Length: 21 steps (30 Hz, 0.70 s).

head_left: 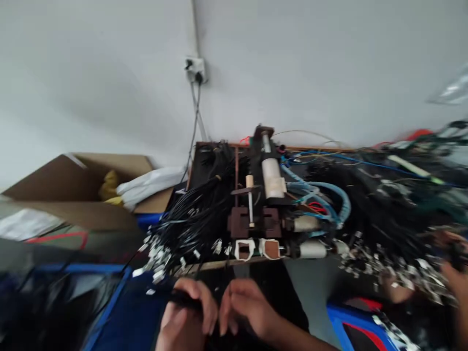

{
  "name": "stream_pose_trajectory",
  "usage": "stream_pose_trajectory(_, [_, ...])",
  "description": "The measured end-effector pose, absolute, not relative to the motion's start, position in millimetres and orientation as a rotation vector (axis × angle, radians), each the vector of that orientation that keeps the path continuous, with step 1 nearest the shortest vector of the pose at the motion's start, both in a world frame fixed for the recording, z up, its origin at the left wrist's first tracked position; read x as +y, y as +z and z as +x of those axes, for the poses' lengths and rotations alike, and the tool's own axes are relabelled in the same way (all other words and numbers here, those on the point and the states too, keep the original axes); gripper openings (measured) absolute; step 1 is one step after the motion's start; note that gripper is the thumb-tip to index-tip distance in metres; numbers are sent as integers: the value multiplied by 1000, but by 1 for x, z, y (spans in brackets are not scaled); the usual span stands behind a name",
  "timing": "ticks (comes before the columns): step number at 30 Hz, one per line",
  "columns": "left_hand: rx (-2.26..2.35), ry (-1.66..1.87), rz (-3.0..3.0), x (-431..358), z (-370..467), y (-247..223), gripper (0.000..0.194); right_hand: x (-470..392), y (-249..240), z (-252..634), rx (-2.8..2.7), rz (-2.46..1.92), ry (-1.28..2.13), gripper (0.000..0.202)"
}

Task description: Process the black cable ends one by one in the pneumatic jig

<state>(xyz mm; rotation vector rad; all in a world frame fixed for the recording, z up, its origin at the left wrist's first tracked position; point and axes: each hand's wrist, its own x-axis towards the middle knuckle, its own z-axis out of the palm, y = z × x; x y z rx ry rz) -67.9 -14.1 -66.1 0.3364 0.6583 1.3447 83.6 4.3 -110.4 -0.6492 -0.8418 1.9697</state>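
Low in the view, in front of the bench edge, my two hands are close together. My left hand is curled round something black and slender, which looks like cable but is blurred. Beside it on the right, my right hand has its fingers drawn together and pointing down; whatever is in them is hidden. Just beyond, on the bench, a clamp fixture with brown blocks and two white-rimmed pads faces me. To its left lies a heap of black cables with white tagged ends.
An open cardboard box holds white and yellow bags at left. Blue-rimmed bins stand at lower left and another blue bin at lower right. More cables cover the right side, where another person's hand works. A wall socket has plugs.
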Motion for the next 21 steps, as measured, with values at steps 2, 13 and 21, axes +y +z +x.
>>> stream_pose_trajectory(2, [736,1376,432,-19,-59,-61,23,-1,-111,95,-759,-633,1999,50])
stream_pose_trajectory(13, [835,1472,800,-7,-10,-47,23,-3,-99,133,-509,-513,1997,43])
stream_pose_trajectory(21, [845,1467,890,-4,-5,-44,22,1,-104,137,-471,-440,2026,38])
